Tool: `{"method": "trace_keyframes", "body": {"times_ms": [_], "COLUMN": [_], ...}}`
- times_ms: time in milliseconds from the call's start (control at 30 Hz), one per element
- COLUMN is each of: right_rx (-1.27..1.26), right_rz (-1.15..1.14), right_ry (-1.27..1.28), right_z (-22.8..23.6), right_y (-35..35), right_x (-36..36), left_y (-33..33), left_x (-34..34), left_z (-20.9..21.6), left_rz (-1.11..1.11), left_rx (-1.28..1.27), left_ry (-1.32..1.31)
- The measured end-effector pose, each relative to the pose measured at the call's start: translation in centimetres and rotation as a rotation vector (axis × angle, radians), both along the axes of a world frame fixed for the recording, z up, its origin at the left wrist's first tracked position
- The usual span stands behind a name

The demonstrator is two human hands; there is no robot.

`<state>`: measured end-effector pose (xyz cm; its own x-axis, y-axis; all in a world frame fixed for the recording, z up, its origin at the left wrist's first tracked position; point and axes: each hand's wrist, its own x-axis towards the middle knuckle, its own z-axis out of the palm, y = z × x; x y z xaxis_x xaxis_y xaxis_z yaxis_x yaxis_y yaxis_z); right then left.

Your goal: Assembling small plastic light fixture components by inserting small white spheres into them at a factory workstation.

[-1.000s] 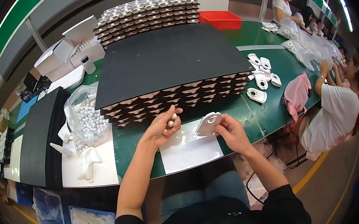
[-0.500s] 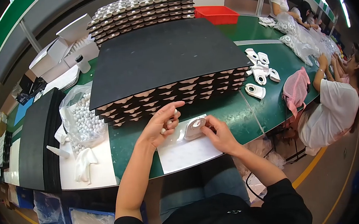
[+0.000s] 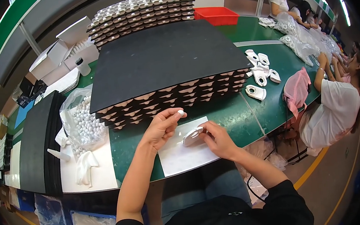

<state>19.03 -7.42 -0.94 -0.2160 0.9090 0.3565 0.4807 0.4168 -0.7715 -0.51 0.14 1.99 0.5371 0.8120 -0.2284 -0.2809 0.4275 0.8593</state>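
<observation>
Between the thumb and forefinger of my left hand (image 3: 162, 129) is a small white ball (image 3: 181, 113). The other fingers curl into the palm, and I cannot tell what else they hold. My right hand (image 3: 220, 140) grips a flat white plastic piece with a rounded end (image 3: 192, 136), tilted on edge above a white sheet (image 3: 180, 160) at the table's front edge. Both hands are near each other, with the ball and the piece a little apart. Similar white pieces with round holes (image 3: 256, 91) lie in a loose group to the right.
A wide black board (image 3: 166, 61) tops layered trays (image 3: 174, 96) just beyond my hands. More filled trays (image 3: 140, 14) stand behind, beside a red bin (image 3: 217, 15). At left are a bag of white balls (image 3: 86, 121), a cloth (image 3: 85, 167) and black boards (image 3: 40, 143). Co-workers (image 3: 333, 106) sit at right.
My left hand has brought one ball up to its fingertips; earlier several showed among its fingers. My right hand has turned the white piece more on edge.
</observation>
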Motion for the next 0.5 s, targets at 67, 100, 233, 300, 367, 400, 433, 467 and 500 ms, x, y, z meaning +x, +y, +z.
{"method": "trace_keyframes", "body": {"times_ms": [67,100,233,300,367,400,433,467,500], "right_rx": [-0.048,-0.178,-0.446,-0.499,-0.616,-0.631,-0.627,-0.58,-0.534], "right_rz": [0.009,0.063,0.177,0.256,0.342,0.373,0.377,0.4,0.422], "right_ry": [-0.004,0.248,0.831,0.974,1.139,1.164,1.163,1.149,1.134], "right_z": [-0.3,-1.0,-1.2,-0.6,0.0,-0.1,0.0,0.1,0.1], "right_y": [0.1,0.5,1.2,1.2,1.2,1.4,1.5,1.7,1.8], "right_x": [0.1,0.4,1.6,1.9,1.9,2.1,2.2,2.2,2.2], "left_y": [0.1,0.1,-0.3,-0.4,-0.6,-0.7,-0.9,-1.0,-0.9], "left_x": [0.0,0.0,0.1,0.1,0.0,0.1,0.2,0.3,0.2], "left_z": [-0.1,-0.1,0.4,0.4,0.3,0.4,0.6,0.7,0.4], "left_rz": [0.022,0.018,-0.004,-0.026,-0.034,-0.034,-0.021,-0.008,-0.007], "left_rx": [-0.051,-0.049,-0.031,-0.01,0.014,0.02,0.031,0.042,0.047], "left_ry": [-0.03,-0.03,-0.02,-0.016,-0.032,-0.032,-0.039,-0.047,-0.046]}}
